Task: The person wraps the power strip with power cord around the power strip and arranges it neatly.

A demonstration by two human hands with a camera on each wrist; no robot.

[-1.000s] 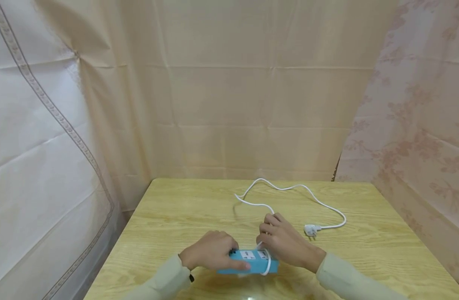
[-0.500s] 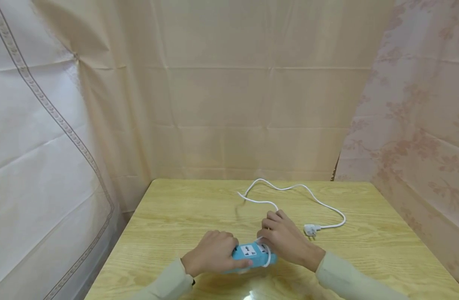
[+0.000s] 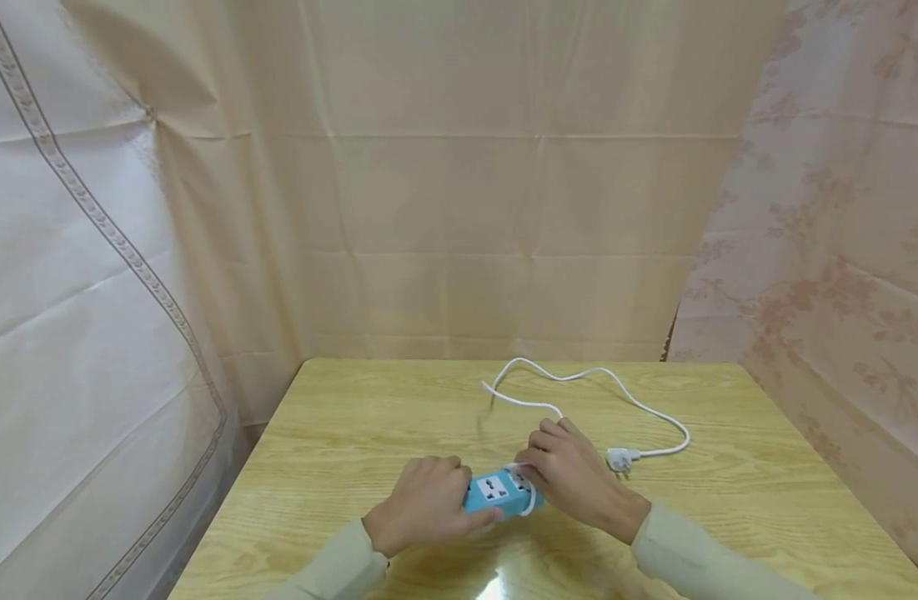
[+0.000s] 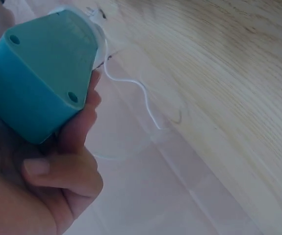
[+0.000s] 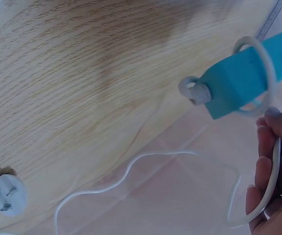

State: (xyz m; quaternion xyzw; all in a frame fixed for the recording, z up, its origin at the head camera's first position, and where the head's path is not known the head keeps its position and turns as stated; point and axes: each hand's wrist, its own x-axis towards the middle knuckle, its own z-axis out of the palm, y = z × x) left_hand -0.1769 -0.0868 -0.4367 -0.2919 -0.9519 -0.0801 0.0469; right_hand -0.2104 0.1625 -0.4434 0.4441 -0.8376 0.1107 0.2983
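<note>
A blue power strip [image 3: 494,492] with white sockets is held above the table in my left hand [image 3: 427,504], thumb along its near side and fingers on the far side. The left wrist view shows the strip's blue end [image 4: 47,58] close to the palm. White cord [image 5: 266,63] loops once around the strip's right part. My right hand [image 3: 574,479] grips the cord beside that loop; in the right wrist view the cord runs across the curled fingers [image 5: 266,171]. From there the cord [image 3: 612,379] trails over the table's far part to its white plug [image 3: 620,459].
The wooden table [image 3: 338,433] spreads under both hands. A beige curtain [image 3: 459,208] hangs behind its far edge, a floral cloth [image 3: 841,275] on the right and a white cloth [image 3: 76,333] on the left. The plug lies right of my right hand.
The power strip has risen and tilted in my left hand, its right end moving away from me. My right hand has shifted slightly away, still holding the cord. The plug stays put.
</note>
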